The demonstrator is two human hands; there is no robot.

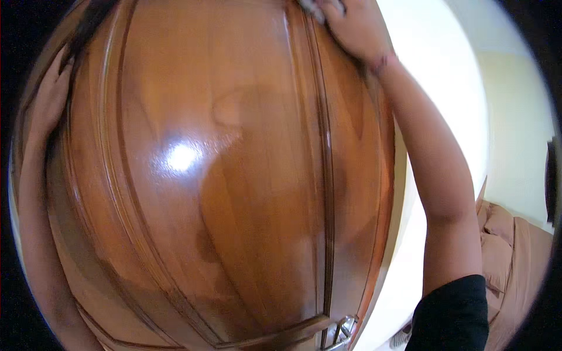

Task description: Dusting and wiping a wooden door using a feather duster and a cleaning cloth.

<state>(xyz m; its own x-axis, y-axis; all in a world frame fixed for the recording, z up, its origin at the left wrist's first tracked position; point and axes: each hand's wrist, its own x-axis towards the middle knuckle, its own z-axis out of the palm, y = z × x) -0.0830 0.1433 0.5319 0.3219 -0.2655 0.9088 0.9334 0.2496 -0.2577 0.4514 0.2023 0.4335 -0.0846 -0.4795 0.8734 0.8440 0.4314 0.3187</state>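
Note:
A varnished brown wooden door (246,197) with raised moulding fills most of the view right before me. My right hand (351,30) is high on the door's right side, fingers partly cut off by the top of the picture. Under those fingers is a greyish piece of what looks like cloth (312,9), pressed against the wood. At far left, my left hand (50,98) reaches up to the door's left side, beside a dark strip (90,26). Its fingertips are dim, and whether it grips anything is unclear.
A metal lever handle (342,335) sits low on the door's right side. Beyond the door edge stands a bright white wall (443,87). A bed with brown pillows (496,256) is at the far right, with a dark object (550,182) on the wall above.

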